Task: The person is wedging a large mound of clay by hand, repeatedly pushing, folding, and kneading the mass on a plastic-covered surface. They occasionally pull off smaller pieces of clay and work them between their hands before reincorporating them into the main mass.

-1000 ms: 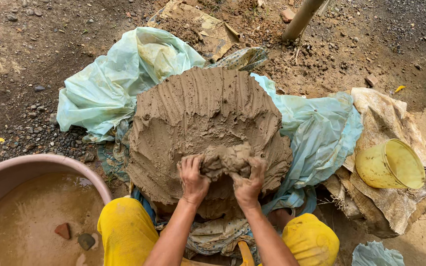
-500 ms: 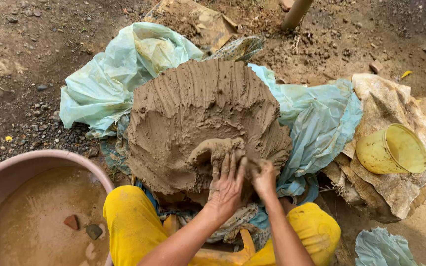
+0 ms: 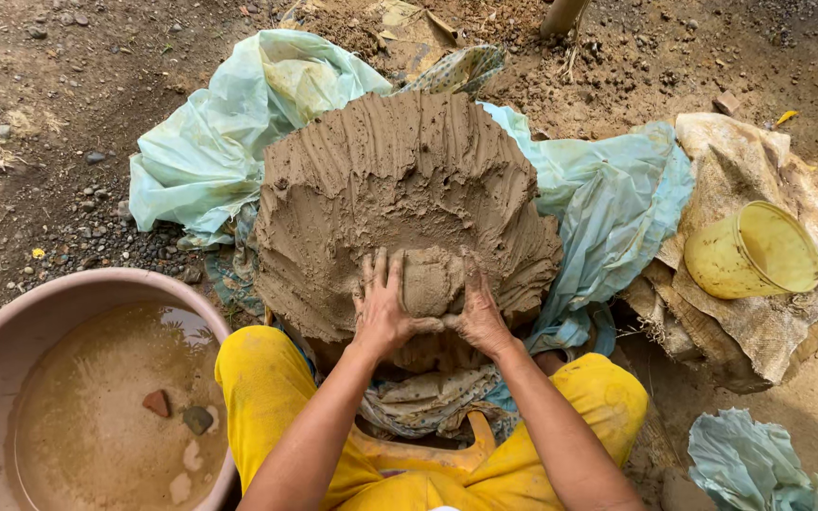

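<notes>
Clay lump [image 3: 431, 280] is sitting on the near edge of the big ridged clay mound [image 3: 400, 180], directly between our hands. We are cupping it: left hand [image 3: 382, 308] fingers spread on its left flank, right hand [image 3: 478, 308] fingers pressed together on its right; both equally near.

Both hands [image 3: 433, 312] now cup a clay lump [image 3: 431, 280] between them.

Outdoors, daylight. Bare dirt ground [image 3: 68, 114] w/ pebbles & debris. Pale green plastic sheet [image 3: 617, 189] spread out, burlap sacking [image 3: 769, 331] at right w/ yellow bucket [image 3: 755, 251] on its side. Pink basin [image 3: 40, 312] of muddy water, lower left.
</notes>
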